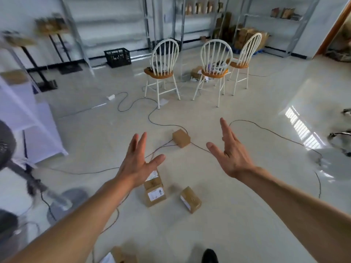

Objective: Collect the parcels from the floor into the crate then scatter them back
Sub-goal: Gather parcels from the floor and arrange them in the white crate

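**Both hands spread and holding nothing; parcels lie on the floor**

Four brown parcels lie out in the middle of the floor (247, 215). The far parcel (181, 138) sits on a dark cable (133, 103). Closer in, the labelled parcel (155, 194) touches a second parcel (152, 181) behind it, which is partly hidden by the left hand. The angled parcel (190, 199) lies just to their right, apart from them. A fifth parcel (121, 256) is cut off by the bottom edge of the view. The black crate (117, 57) stands at the floor's far edge, by the wall, well apart from all the parcels.

Both bare arms are stretched forward. The left hand (137, 164) and right hand (230, 156) have straight, splayed fingers and palms turned toward each other. Neither touches anything.

Three white chairs (163, 59) stand beyond the far parcel.
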Tool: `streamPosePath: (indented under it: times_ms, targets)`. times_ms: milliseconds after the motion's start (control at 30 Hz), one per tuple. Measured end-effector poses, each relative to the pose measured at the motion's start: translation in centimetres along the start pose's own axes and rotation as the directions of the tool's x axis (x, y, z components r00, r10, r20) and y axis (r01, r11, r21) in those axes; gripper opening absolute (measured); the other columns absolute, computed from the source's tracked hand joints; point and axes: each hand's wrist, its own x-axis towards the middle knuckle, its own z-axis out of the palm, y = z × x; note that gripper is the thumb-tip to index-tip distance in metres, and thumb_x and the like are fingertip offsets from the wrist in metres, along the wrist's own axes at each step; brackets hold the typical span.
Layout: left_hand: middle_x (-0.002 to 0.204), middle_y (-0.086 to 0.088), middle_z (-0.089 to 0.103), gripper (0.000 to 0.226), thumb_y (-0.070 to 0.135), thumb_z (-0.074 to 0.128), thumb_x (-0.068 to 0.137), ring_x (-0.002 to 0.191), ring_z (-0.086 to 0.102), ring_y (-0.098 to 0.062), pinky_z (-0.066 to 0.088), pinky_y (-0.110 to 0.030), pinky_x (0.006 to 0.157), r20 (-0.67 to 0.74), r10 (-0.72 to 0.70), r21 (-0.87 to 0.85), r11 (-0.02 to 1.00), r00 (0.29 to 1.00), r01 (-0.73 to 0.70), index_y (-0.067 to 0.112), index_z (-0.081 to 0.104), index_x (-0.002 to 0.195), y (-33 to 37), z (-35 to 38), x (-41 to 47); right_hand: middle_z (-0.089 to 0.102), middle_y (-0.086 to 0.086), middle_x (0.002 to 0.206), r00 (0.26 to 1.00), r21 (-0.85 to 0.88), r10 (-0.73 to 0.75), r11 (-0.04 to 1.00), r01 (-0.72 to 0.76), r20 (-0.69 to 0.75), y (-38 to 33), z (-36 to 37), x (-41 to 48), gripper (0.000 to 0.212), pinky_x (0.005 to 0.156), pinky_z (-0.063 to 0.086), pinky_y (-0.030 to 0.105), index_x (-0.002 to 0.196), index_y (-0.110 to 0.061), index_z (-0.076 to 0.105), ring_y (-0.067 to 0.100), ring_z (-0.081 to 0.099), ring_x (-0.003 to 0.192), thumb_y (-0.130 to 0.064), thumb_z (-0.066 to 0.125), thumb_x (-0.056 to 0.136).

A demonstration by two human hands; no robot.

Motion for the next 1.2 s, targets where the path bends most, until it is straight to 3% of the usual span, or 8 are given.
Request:
streamPosePath:
  times_ms: [167,400,567,767,900,967,1067,1200]
  targets:
    - [0.169,0.005,-0.011,0.110,0.085,0.049,0.076,0.156,0.003,-0.015,0.021,-0.043,0.122,-0.114,-0.119,-0.013,0.993,0.986,0.118,0.034,0.001,0.161,-2.6,-0.7,2.6,0.015,0.000,0.174,0.990,0.008,-0.107,0.994,0.107,0.089,0.1,3.0,7.2,0.093,0.104,0.043,0.041,0.165,-0.035,-0.004,0.024,0.047,0.144,-0.075,0.039,0.093]
    - [0.170,0.002,-0.006,0.100,0.071,0.052,0.085,0.156,0.003,-0.017,0.020,-0.045,0.121,-0.227,-0.256,0.004,0.965,0.940,0.263,0.030,0.004,0.162,-3.3,0.8,6.5,0.014,-0.001,0.174,0.955,0.051,-0.155,0.988,0.146,0.252,1.8,4.8,15.6,0.098,0.109,0.043,0.050,0.165,-0.036,-0.004,0.028,0.048,0.142,-0.077,0.039,0.087]
    - [0.169,0.004,-0.008,0.117,0.091,0.039,0.067,0.156,0.003,-0.016,0.017,-0.045,0.122,-0.243,-0.362,-0.052,0.931,0.900,0.360,0.033,0.002,0.161,-4.0,1.9,8.0,0.016,-0.006,0.173,0.927,0.036,-0.170,0.985,0.168,0.335,3.2,6.5,20.0,0.100,0.106,0.045,0.048,0.164,-0.038,-0.002,0.032,0.062,0.119,-0.084,0.033,0.082]
    - [0.170,0.002,-0.008,0.106,0.080,0.040,0.077,0.156,0.002,-0.022,0.015,-0.051,0.121,-0.219,-0.447,-0.024,0.891,0.868,0.453,0.030,0.000,0.162,-5.9,2.3,10.2,0.019,-0.002,0.173,0.899,0.036,-0.155,0.987,0.154,0.410,2.9,9.5,23.1,0.109,0.096,0.050,0.046,0.164,-0.038,-0.002,0.017,0.066,0.081,-0.090,0.022,0.072]
    - [0.170,0.003,-0.008,0.116,0.096,0.034,0.072,0.156,0.003,-0.024,0.015,-0.055,0.121,-0.170,-0.480,-0.021,0.875,0.861,0.483,0.032,-0.001,0.162,-8.9,3.3,12.9,0.008,-0.006,0.174,0.880,0.032,-0.140,0.990,0.141,0.455,3.7,12.5,25.2,0.111,0.100,0.047,0.047,0.165,-0.035,-0.004,0.035,0.063,0.114,-0.090,0.021,0.072]
    - [0.169,0.005,-0.011,0.118,0.096,0.033,0.068,0.156,-0.001,-0.022,0.013,-0.053,0.122,-0.123,-0.498,-0.069,0.867,0.858,0.493,0.034,-0.002,0.161,-10.9,4.0,14.6,0.011,-0.005,0.174,0.878,0.000,-0.106,0.993,0.120,0.466,4.5,14.1,26.2,0.107,0.095,0.046,0.043,0.165,-0.034,-0.004,0.031,0.064,0.106,-0.088,0.024,0.076]
    - [0.169,0.005,-0.010,0.101,0.079,0.043,0.083,0.156,-0.001,-0.019,0.013,-0.048,0.122,-0.050,-0.523,-0.088,0.851,0.851,0.518,0.033,-0.002,0.161,-13.9,4.6,18.0,0.020,-0.002,0.172,0.889,-0.050,-0.035,0.997,0.065,0.456,5.7,17.0,28.5,0.108,0.085,0.042,0.037,0.165,-0.033,-0.002,0.028,0.064,0.109,-0.087,0.025,0.076]
    - [0.170,0.004,-0.005,0.086,0.062,0.047,0.096,0.156,0.006,-0.018,0.014,-0.042,0.122,0.005,-0.539,-0.049,0.841,0.843,0.538,0.033,0.001,0.162,-18.0,4.5,23.4,0.019,-0.001,0.172,0.901,-0.037,0.018,0.999,-0.002,0.434,6.9,21.6,32.2,0.112,0.099,0.045,0.043,0.166,-0.030,0.002,0.033,0.060,0.124,-0.088,0.024,0.073]
